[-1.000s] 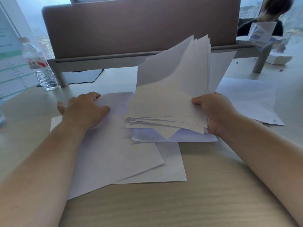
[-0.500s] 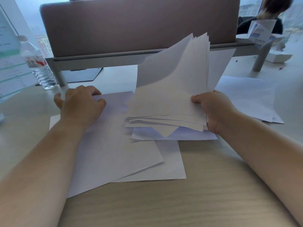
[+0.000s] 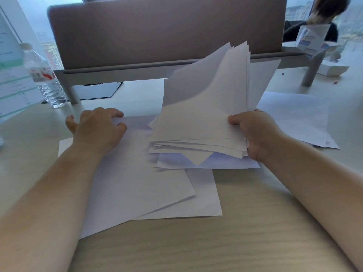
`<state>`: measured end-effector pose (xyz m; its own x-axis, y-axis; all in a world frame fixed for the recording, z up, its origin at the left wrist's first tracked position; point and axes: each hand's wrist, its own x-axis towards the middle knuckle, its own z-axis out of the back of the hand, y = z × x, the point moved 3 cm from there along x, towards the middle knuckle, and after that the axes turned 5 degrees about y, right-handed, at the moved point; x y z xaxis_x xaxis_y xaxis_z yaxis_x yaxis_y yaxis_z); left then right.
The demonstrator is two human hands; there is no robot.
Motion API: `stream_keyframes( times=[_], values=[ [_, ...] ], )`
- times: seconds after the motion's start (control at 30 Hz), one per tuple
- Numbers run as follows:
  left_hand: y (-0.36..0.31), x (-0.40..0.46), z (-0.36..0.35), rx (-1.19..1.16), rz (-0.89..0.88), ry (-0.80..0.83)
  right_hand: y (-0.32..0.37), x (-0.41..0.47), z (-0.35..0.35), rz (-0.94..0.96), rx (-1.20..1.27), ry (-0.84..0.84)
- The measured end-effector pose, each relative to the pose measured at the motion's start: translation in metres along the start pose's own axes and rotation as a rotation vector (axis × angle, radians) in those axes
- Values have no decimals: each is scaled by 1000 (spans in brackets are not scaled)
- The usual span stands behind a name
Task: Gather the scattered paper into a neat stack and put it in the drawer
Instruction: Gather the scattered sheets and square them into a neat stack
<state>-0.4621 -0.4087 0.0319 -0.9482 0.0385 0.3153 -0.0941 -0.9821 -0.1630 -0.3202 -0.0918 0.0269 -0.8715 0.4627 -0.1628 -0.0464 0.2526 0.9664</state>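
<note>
While the right hand (image 3: 255, 134) gripped the fanned bundle (image 3: 206, 107) by its right edge, the left hand (image 3: 98, 130) lay curled on a loose sheet (image 3: 133, 183) directly left of the bundle, nearer that hand. Farther sheets (image 3: 294, 118) lay right.

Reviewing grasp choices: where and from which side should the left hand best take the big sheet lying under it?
Probably the far left corner of the big sheet, from the left: the left hand already rests there, that edge lies free on the desk, while its right side is tucked under the fanned bundle gripped by the right hand.
</note>
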Motion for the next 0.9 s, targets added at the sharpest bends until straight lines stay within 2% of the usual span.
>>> stream_keyframes(
  times=[0.23,0.47,0.77,0.9],
  values=[
    [1,0,1,-51,22,-53,-1,-1,0,-6,-7,-10],
    [7,-1,6,61,58,-84,-1,-3,-2,-16,-13,2],
    [26,0,33,-13,126,-450,2,-5,-1,-13,-20,1],
    [25,-3,44,-101,105,-552,2,-6,-3,0,-17,6]
  ],
)
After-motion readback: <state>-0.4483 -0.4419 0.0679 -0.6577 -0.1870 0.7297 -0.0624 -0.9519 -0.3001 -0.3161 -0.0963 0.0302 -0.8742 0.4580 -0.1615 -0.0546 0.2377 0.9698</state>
